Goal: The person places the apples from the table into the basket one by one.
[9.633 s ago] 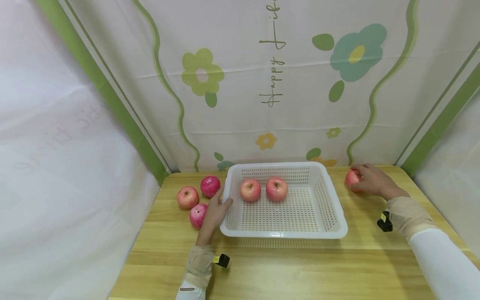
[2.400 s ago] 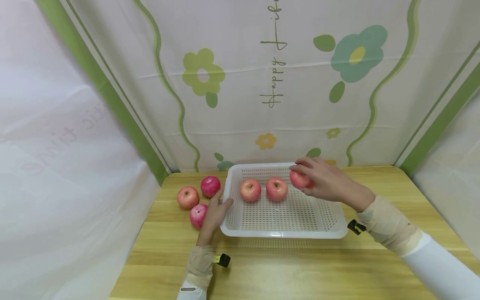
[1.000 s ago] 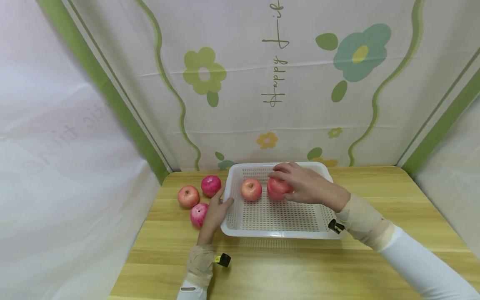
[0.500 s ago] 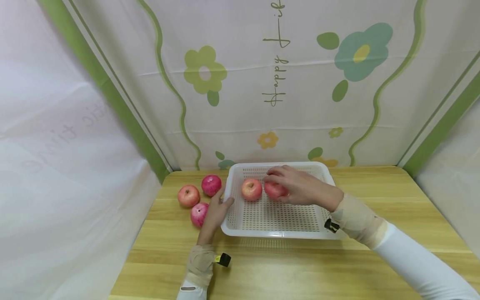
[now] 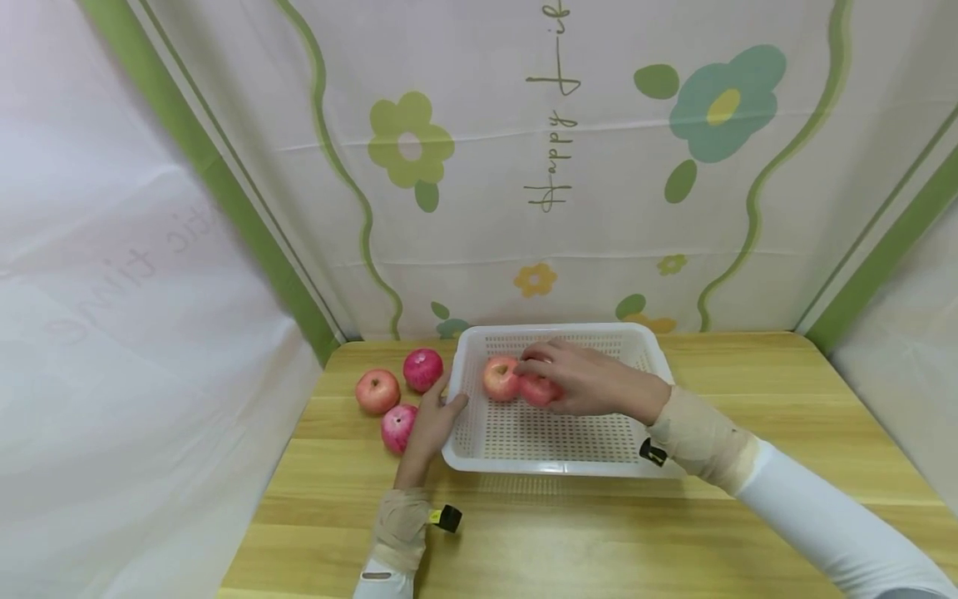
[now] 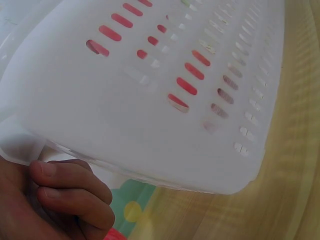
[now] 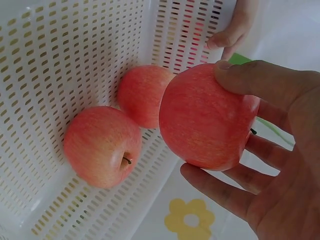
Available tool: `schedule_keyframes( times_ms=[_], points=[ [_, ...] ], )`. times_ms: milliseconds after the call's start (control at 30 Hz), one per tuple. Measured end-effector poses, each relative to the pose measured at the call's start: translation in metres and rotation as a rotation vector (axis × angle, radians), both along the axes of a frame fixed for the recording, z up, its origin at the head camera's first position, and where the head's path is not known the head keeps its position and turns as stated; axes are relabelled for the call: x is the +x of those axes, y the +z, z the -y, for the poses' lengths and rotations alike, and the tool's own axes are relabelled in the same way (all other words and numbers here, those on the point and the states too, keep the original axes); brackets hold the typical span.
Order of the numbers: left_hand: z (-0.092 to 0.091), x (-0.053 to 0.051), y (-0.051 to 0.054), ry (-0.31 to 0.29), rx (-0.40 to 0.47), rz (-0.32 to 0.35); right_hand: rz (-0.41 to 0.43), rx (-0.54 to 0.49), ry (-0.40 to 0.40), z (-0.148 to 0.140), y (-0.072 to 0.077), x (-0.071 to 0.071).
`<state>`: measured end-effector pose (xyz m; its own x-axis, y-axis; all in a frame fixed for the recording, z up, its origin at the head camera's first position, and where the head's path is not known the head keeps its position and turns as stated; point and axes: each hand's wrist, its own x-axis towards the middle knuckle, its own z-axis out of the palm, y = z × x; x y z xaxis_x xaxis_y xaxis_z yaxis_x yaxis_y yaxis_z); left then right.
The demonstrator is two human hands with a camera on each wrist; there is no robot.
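Observation:
My right hand [image 5: 591,378] holds a red apple [image 7: 207,117] between thumb and fingers, over the inside of a white perforated plastic basket [image 5: 561,468]. Two more apples lie in the basket. In the head view one apple [image 5: 500,378] shows left of the held one, while the hand mostly hides the other. Both appear in the right wrist view, a nearer apple [image 7: 102,146] with its stem showing and a farther apple [image 7: 145,95]. My left hand [image 5: 432,424] grips the basket's left rim, its fingers [image 6: 75,187] curled under the edge in the left wrist view.
On the wooden table [image 5: 524,541], left of the basket, sit a red apple [image 5: 377,391] and two darker pink round fruits, one at the back [image 5: 422,370] and one in front [image 5: 398,428] beside my left wrist. A flowered curtain [image 5: 479,166] stands behind the table.
My right hand took the apple from the table's right side and carried it left over the basket; lately it shifts further left and slightly nearer me. The left hand stays on the rim.

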<state>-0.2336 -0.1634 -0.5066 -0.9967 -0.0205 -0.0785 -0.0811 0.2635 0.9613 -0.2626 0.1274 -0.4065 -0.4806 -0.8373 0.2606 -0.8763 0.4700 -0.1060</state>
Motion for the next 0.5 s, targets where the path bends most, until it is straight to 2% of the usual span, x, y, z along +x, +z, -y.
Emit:
schedule_keyframes(
  times_ms=[267,500],
  points=[
    [0.001,-0.002,-0.002,-0.003,0.003,0.003,-0.016,-0.01,0.044,0.006,-0.002,0.001],
    [0.0,-0.002,-0.002,-0.002,0.004,0.001,-0.06,0.017,0.08,0.012,-0.01,-0.001]
  ],
)
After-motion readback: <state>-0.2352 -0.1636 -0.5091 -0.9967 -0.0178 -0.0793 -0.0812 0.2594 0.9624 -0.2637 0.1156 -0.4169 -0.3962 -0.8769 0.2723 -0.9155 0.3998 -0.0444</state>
